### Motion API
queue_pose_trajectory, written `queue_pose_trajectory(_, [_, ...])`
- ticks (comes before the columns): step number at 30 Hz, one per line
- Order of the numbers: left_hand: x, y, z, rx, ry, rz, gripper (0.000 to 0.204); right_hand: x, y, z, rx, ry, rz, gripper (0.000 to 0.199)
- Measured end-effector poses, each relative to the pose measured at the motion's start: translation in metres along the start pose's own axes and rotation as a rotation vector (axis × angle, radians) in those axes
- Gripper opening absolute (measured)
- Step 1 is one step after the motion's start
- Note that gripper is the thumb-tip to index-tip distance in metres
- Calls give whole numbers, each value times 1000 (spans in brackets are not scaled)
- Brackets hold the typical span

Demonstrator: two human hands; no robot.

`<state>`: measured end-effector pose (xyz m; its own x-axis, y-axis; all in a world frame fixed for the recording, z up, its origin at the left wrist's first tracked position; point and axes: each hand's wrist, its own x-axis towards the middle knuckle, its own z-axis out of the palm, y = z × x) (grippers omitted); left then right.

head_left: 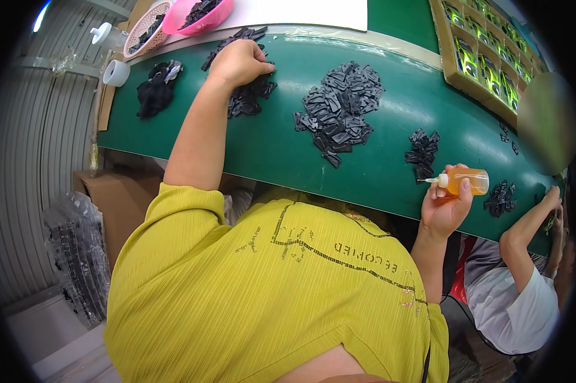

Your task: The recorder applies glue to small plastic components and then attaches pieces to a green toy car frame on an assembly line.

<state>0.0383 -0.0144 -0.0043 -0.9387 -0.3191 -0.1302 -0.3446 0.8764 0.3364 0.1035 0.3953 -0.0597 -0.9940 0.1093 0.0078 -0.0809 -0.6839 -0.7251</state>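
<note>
Bottle and Black Pieces at a Green Table

The right hand (442,214) is clasped around an amber bottle (473,181), its nozzle pointing left beside a small pile (422,153) of black pieces. The left hand (237,62), well apart, lies over the far left pile (244,102); whether its fingertips grip a piece cannot be told. The large pile (342,105) lies between the hands.

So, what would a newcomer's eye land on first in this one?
Probably the bright yellow-green shirt filling the lower middle. Next, the bottle of orange liquid in the right hand, toward the picture's right. Then the large heap of dark pieces on the green table, right of the left hand.
</note>
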Motion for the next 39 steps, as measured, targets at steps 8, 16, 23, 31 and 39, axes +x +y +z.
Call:
queue_pose_trajectory(8, [11, 6, 9, 18, -55, 19, 38, -3, -1, -2, -18, 31, -12, 29])
queue_pose_trajectory(16, [30, -33, 21, -71, 91, 83, 40, 0, 1, 5, 59, 43, 43, 23])
queue_pose_trajectory(23, [30, -13, 19, -210, -47, -11, 21, -3, -3, 8, -14, 42, 30, 26])
queue_pose_trajectory(31, [12, -2, 12, -269, 89, 65, 19, -2, -6, 7, 16, 44, 38, 24])
queue_pose_trajectory(39, [-96, 130, 35, -1037, -414, 235, 17, 0, -4, 1, 19, 78, 21, 24])
